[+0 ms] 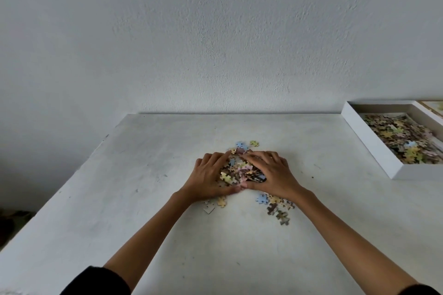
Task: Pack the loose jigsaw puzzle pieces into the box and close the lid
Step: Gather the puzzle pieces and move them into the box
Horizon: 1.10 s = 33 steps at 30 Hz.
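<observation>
A heap of pastel jigsaw pieces [241,171] lies in the middle of the white table [143,187]. My left hand [208,178] cups the heap from the left and my right hand [273,176] cups it from the right, thumbs nearly touching at the front. Fingers curl over the pieces. Stray pieces lie beyond the fingertips [247,144], under my left wrist [215,203] and beside my right wrist [278,208]. The white box [374,143] sits open at the right edge with many pieces inside.
A white textured wall rises right behind the table's far edge. A second flat part, perhaps the lid [431,106], shows partly behind the box at the frame's right edge. The table's left edge drops off to a dark floor.
</observation>
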Available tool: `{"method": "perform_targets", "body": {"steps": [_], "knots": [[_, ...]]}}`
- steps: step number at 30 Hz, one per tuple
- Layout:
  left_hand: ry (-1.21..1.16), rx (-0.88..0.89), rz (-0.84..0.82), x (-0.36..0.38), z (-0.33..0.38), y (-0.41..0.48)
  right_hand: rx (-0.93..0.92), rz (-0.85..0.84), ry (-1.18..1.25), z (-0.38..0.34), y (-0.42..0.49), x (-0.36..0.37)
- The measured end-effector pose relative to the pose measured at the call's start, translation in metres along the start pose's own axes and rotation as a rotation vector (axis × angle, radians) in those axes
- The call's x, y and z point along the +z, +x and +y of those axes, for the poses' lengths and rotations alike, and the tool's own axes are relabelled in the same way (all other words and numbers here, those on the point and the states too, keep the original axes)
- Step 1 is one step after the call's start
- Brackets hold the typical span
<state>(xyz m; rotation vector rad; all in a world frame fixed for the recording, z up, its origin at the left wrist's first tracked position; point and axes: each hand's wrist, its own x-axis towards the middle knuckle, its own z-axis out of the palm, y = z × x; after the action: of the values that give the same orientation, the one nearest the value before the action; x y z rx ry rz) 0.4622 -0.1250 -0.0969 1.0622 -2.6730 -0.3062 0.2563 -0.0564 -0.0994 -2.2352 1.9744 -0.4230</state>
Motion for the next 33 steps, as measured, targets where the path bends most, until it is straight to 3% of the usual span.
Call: {"method": "perform_targets", "body": {"steps": [10,15,21,33], "knots": [[-0.007,-0.041,0.021,-0.004,0.004,-0.001,-0.04,0.107,0.001,-0.004,0.0,-0.003],[-0.045,-0.017,0.068,-0.006,0.01,-0.004,-0.062,0.239,0.112,-0.002,-0.001,-0.006],[-0.228,0.058,0.174,-0.01,0.016,-0.004,-0.024,0.273,0.419,0.004,0.008,-0.031],[-0.418,0.279,0.256,-0.035,0.092,0.058,-0.047,0.448,0.526,0.039,0.011,-0.107]]}}
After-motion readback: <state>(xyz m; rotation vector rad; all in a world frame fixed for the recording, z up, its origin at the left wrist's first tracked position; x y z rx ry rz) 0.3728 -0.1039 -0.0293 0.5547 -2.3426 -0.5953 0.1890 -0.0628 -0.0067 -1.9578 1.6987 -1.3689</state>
